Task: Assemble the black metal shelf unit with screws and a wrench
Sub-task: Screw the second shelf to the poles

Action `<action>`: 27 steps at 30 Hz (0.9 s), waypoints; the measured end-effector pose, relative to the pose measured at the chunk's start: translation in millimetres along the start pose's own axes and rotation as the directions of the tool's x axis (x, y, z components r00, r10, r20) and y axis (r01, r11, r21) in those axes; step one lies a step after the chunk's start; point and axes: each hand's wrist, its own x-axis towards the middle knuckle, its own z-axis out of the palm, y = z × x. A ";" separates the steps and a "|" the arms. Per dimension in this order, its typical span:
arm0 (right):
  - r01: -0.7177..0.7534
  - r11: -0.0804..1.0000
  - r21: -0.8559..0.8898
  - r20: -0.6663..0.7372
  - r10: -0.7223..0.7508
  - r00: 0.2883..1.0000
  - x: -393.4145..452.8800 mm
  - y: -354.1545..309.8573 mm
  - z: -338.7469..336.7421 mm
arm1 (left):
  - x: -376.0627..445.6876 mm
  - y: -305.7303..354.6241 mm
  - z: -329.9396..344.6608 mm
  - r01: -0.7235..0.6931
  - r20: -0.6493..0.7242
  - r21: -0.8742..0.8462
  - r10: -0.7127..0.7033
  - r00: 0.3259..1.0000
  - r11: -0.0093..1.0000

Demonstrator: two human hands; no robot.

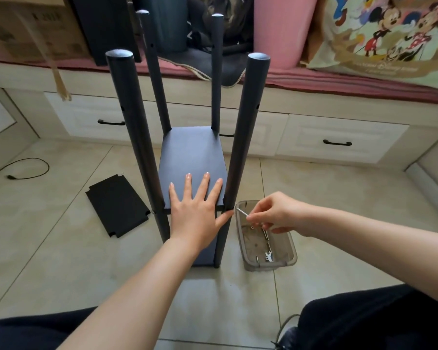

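Pressing flat on black shelf panel (191,157), left hand (196,210) fingers spread, thumb against near right post (243,137). Shelf unit upright on tiled floor (339,193), four black posts rising. Right hand (276,214) pinching slim metal screw (241,212) over clear plastic tray (287,263); small wrench (268,256) inside tray. Spare black panel (116,205) flat on floor, left of unit

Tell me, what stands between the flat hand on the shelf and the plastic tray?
In the head view, one black post of the shelf stands between the left hand and the tray.
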 end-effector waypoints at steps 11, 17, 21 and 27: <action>0.018 0.999 -0.027 -0.017 -0.019 1.000 3.7 -2.8 4.5 | -1.0 0.6 -1.6 0.003 0.000 0.003 -0.003 1.000 1.000; 0.009 1.000 -0.018 -0.032 -0.010 0.999 5.1 -3.3 4.3 | -1.2 0.9 -2.4 0.003 0.005 0.007 -0.003 1.000 1.000; 0.012 1.000 -0.011 -0.038 -0.012 0.999 6.5 -3.4 2.6 | -0.6 0.6 -2.3 0.003 -0.004 0.001 -0.003 1.000 1.000; 0.009 1.000 -0.018 -0.050 -0.010 0.999 9.0 -4.8 2.4 | -1.1 0.2 -2.3 0.003 0.001 0.002 -0.003 1.000 1.000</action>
